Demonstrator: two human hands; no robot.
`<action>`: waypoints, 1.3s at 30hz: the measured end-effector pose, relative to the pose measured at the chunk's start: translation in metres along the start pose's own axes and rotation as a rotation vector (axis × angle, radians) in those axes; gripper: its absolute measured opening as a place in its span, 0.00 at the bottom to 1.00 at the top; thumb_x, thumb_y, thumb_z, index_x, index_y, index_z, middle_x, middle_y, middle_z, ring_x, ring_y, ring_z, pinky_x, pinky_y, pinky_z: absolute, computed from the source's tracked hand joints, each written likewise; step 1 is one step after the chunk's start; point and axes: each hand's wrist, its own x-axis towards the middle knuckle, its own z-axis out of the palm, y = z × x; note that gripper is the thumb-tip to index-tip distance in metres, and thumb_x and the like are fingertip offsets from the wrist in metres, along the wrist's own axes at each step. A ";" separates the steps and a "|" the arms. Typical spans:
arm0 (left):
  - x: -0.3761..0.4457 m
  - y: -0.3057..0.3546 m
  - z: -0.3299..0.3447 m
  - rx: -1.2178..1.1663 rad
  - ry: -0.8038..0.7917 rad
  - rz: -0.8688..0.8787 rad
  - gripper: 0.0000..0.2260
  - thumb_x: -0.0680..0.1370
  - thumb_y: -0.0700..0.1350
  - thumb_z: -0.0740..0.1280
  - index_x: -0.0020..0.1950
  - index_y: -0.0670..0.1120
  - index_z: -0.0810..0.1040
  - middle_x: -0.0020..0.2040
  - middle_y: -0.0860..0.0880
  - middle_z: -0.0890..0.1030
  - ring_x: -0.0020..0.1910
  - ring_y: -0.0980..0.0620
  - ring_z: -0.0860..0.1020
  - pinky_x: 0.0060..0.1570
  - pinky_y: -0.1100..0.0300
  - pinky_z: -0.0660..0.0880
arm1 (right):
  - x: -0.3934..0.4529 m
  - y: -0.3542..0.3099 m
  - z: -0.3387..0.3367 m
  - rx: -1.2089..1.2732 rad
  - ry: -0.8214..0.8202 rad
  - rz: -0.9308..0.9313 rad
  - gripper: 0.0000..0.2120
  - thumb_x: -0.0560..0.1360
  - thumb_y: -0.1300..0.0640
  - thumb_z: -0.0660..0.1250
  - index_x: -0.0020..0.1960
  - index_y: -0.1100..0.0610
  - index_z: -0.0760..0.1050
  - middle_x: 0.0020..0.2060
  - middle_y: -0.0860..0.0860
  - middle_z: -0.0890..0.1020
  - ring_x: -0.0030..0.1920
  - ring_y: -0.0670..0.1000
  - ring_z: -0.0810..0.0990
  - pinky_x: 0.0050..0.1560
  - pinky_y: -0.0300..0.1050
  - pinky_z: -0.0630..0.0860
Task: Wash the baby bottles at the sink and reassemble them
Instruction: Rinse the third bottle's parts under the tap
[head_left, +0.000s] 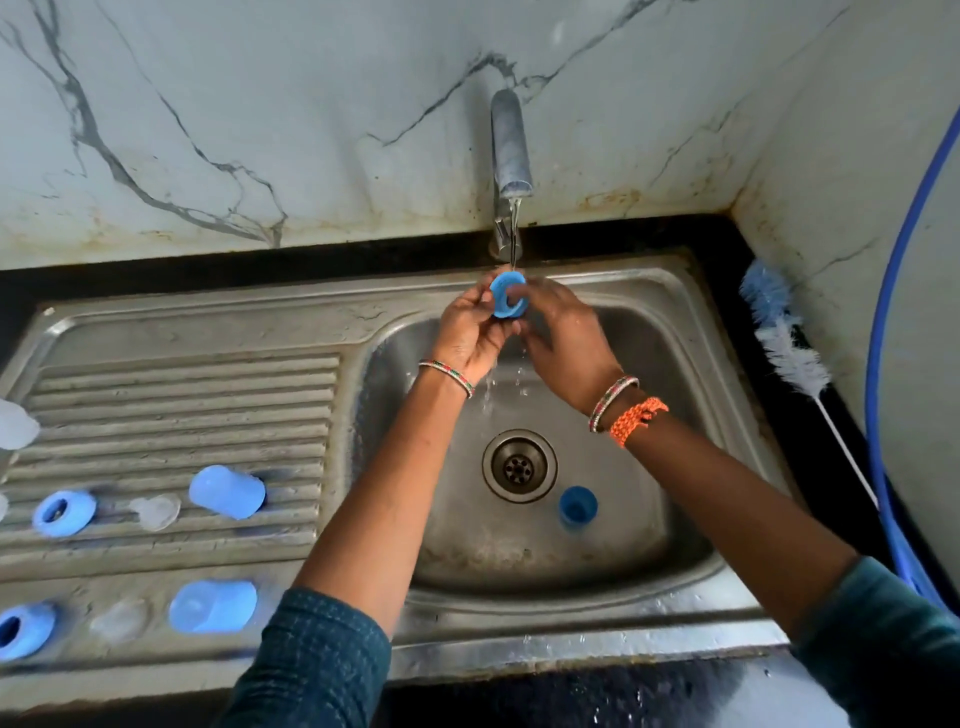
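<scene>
Under the running tap (511, 150) I hold a blue bottle collar ring (506, 294) over the sink basin (649, 364). My left hand (470, 332) grips its left side and my right hand (563, 338) its right, a fingertip through the hole. Water runs off my hands into the basin. A blue cap (577, 506) stands in the basin near the drain (519, 466). On the drainboard (182, 395) lie two blue caps (227, 491) (213, 606), two blue rings (65, 513) (26, 630) and two clear teats (155, 512) (120, 619).
A blue-and-white bottle brush (784, 338) leans on the black counter at the right of the sink. A blue hose (883, 322) curves down the right wall. Part of a clear bottle (15, 423) shows at the left edge.
</scene>
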 end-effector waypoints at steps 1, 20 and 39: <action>0.000 -0.003 0.004 -0.025 0.015 0.003 0.14 0.80 0.31 0.51 0.52 0.40 0.74 0.38 0.47 0.82 0.33 0.54 0.81 0.30 0.66 0.73 | 0.002 0.000 0.000 0.085 0.042 0.015 0.21 0.72 0.68 0.67 0.64 0.59 0.72 0.61 0.56 0.77 0.62 0.55 0.75 0.62 0.41 0.70; 0.002 0.026 0.007 1.233 0.191 0.312 0.22 0.74 0.53 0.70 0.25 0.42 0.74 0.19 0.50 0.73 0.16 0.56 0.68 0.20 0.66 0.62 | 0.028 0.020 -0.030 0.855 -0.302 0.214 0.19 0.74 0.71 0.65 0.64 0.63 0.71 0.56 0.58 0.77 0.54 0.54 0.80 0.54 0.48 0.80; 0.007 0.022 0.010 1.068 0.158 0.216 0.17 0.79 0.44 0.63 0.29 0.44 0.74 0.19 0.53 0.72 0.15 0.60 0.66 0.19 0.69 0.60 | 0.045 0.021 -0.019 0.938 -0.215 0.246 0.22 0.76 0.72 0.61 0.68 0.60 0.67 0.53 0.58 0.79 0.48 0.51 0.81 0.46 0.41 0.79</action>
